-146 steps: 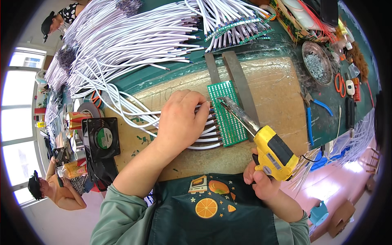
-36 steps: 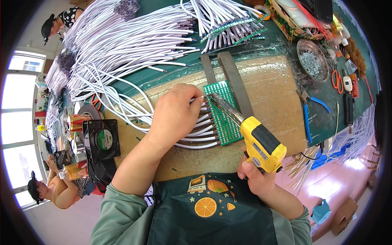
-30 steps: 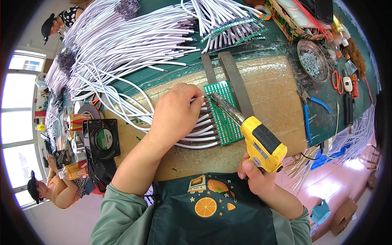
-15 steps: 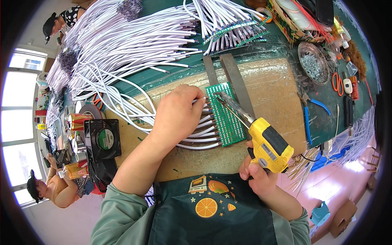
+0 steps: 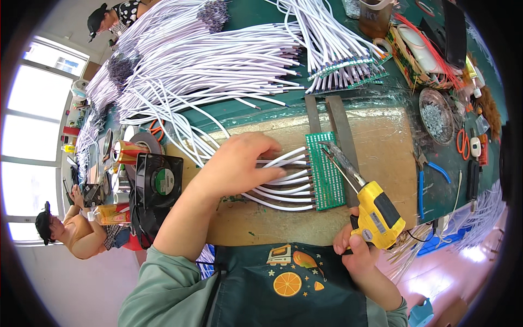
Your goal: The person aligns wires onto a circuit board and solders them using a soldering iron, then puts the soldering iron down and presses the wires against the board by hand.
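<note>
A green perforated circuit board (image 5: 330,188) lies on a brown work board, with several white cables (image 5: 289,191) joined along its left edge. My left hand (image 5: 239,163) hovers over these cables, left of the board. Its thumb and forefinger are apart, with nothing between them; the other fingers are partly hidden. My right hand (image 5: 357,248) grips a yellow and black soldering gun (image 5: 381,214) by its handle. The gun's metal tip points up and left, over the upper part of the circuit board; whether it touches cannot be made out.
Two flat metal bars (image 5: 343,128) lie under and behind the circuit board. Bundled white cables (image 5: 207,65) fill the back left. A black fan (image 5: 158,182) stands at left. Blue-handled pliers (image 5: 421,188), orange scissors (image 5: 462,143) and a round dish (image 5: 436,115) sit right. Two people are at far left.
My left finger and thumb have parted from a white cable at the board's upper left edge and drawn back left. The soldering gun stays over the board. The whole view has shifted.
</note>
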A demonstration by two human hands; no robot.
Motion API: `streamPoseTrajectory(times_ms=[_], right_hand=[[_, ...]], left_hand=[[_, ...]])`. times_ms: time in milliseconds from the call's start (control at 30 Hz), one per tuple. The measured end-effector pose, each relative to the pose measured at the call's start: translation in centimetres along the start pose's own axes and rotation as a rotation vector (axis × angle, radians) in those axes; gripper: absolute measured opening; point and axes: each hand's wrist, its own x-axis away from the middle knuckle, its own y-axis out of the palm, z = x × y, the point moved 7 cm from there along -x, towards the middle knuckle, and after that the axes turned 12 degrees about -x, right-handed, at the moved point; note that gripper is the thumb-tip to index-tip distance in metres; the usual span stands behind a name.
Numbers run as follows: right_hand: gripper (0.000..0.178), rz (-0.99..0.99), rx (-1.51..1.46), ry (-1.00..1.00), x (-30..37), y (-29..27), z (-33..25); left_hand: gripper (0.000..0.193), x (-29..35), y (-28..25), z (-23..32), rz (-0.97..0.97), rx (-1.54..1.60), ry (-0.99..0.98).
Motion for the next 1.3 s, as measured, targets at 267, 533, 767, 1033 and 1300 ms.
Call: streamPoseTrajectory(times_ms=[267,533,767,1033,1300], right_hand=[[0.055,-0.021,0.001,0.001,-0.2,0.1,-0.2],[0.06,0.031,0.041,0.0,-0.1,-0.1,0.0],[0.06,0.022,0.032,-0.029,0.0,-0.1,0.0],[0.058,-0.025,0.092,-0.071,0.1,0.1,-0.1],[0.022,-0.029,0.352,-0.17,-4.8,5.7,-2.3]], left_hand=[[0.047,1.5,-1.1,-3.4,-0.215,-0.262,-0.204],[0.04,-0.3,-2.5,-7.4,-0.109,-0.523,-0.493],[0.013,-6.1,-0.7,-3.3,0.402,-0.479,0.148],[0.01,-4.8,-1.2,-1.7,0.355,-0.337,0.07],[0.014,1.0,-0.7,5.0,0.102,0.246,-0.083]])
